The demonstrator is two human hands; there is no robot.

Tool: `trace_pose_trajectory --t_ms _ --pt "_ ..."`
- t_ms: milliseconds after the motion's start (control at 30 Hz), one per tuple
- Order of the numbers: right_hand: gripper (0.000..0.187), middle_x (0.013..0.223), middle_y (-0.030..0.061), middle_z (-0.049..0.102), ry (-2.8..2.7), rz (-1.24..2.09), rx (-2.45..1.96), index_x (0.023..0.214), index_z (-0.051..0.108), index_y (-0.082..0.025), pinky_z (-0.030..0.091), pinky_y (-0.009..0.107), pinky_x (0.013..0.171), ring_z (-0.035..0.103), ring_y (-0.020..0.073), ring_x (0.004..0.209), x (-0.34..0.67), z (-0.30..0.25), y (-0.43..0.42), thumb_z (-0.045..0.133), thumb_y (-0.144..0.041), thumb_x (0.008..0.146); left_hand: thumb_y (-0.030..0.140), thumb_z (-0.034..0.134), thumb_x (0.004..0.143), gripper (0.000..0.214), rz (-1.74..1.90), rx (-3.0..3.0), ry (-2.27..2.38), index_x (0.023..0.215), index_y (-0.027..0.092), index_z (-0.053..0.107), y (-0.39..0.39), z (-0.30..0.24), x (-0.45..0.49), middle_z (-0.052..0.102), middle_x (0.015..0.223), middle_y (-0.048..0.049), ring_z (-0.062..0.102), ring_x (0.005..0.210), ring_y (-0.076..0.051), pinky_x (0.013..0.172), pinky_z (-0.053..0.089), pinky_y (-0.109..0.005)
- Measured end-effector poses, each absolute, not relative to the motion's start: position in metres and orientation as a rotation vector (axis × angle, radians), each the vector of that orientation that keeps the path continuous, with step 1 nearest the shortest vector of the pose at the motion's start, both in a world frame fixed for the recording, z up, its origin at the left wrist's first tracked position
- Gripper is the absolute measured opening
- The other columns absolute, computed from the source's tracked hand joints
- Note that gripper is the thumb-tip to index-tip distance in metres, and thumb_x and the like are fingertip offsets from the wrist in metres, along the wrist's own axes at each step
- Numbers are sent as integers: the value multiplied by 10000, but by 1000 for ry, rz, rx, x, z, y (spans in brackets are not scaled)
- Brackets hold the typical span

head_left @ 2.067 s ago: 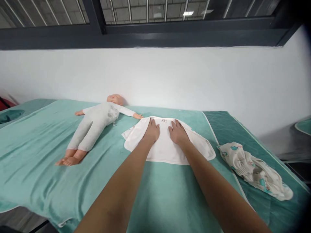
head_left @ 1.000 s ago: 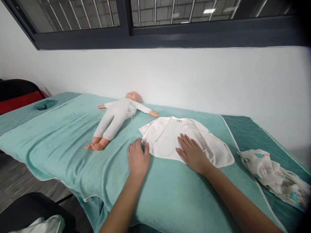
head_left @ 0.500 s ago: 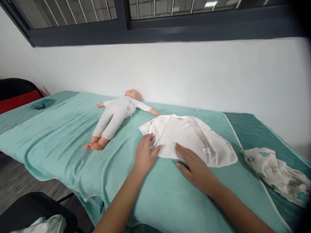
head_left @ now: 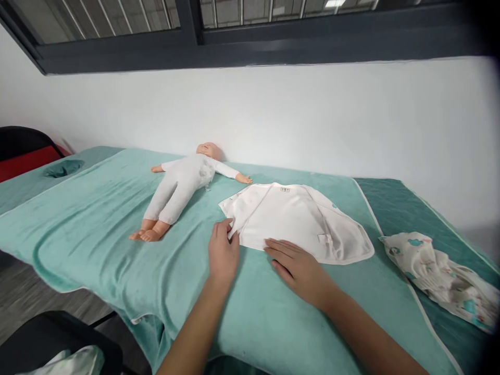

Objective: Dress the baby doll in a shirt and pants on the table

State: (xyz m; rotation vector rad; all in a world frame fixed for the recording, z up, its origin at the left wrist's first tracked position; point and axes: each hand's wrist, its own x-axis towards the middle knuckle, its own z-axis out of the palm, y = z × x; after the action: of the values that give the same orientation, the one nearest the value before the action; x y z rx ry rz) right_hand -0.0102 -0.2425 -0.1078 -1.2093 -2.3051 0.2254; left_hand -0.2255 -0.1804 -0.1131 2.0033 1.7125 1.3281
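Note:
A white baby shirt (head_left: 281, 216) lies spread out, inside face up, with a small label near its neckline. At its lower left corner my left hand (head_left: 222, 250) has thumb and fingers closed on the cloth edge. My right hand (head_left: 299, 268) rests flat on the lower hem, its fingers stretched out and holding nothing. To the left, a baby doll (head_left: 187, 179) in a white bodysuit lies on its back, one arm reaching toward the shirt.
A green blanket (head_left: 97, 219) covers the bed. On the right lies a bunched printed baby garment (head_left: 433, 271). A black chair (head_left: 58, 338) with cloth on it stands at the front left. Behind the bed are a white wall (head_left: 312, 120) and a window frame (head_left: 253, 49).
My left hand has shifted left and down along the shirt's edge and its fingers have closed on the cloth. My right hand has moved slightly left and flattened on the hem.

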Motion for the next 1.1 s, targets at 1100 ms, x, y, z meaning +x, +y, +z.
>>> trace_pose_trajectory --t_ms 1100 --pt "533 1589 138 348 -2129 221 -1588 1467 440 -145 209 515 1187 290 263 1479 -59 -111 -121 371 -416 1012 144 532 826 308 1565 1872 1878 1130 175 576 -165 -108 -233 523 1094 -94 545 945 -206 828 480 -354"
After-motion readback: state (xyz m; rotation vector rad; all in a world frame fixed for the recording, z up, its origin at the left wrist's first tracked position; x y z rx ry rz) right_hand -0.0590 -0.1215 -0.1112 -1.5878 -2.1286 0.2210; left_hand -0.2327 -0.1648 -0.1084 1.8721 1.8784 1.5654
